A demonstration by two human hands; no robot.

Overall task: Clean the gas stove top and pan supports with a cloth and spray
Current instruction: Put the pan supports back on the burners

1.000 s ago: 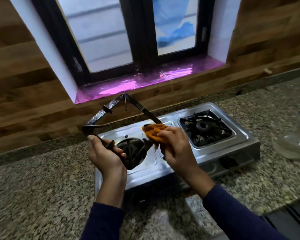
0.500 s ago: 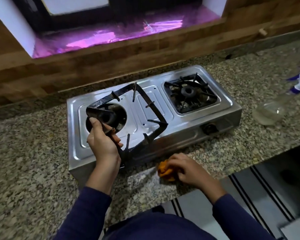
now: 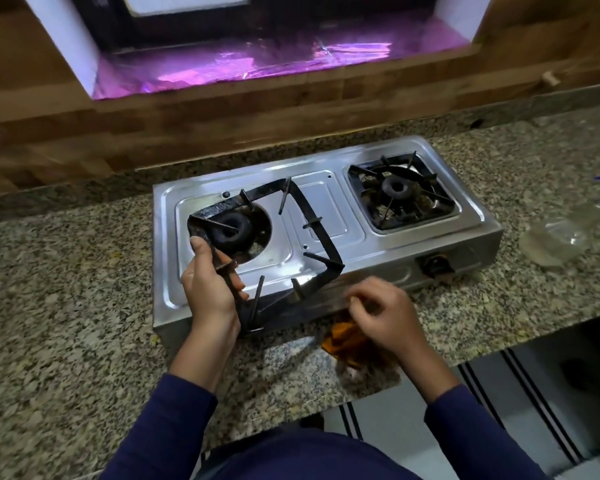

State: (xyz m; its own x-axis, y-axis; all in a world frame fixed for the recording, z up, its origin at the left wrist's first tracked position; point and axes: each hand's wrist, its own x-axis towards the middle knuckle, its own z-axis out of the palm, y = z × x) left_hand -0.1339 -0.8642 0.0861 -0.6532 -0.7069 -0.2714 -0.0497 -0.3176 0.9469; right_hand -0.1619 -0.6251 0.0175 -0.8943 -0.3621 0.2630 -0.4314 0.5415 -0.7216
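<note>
Since half a second ago the right hand [image 3: 381,313] has lifted off the orange cloth [image 3: 340,337], which lies crumpled on the bench [image 3: 66,289] just in front of the stove [image 3: 326,202] — whether its loosely curled fingers still pinch a fold, I cannot tell. The left hand [image 3: 210,289] wraps its fingers round the near-left corner of the pan support [image 3: 323,237], held tilted over the left burner. It looks rigid, heavyish and greasy — best gripped by the frame bar, not the thin prongs
</note>
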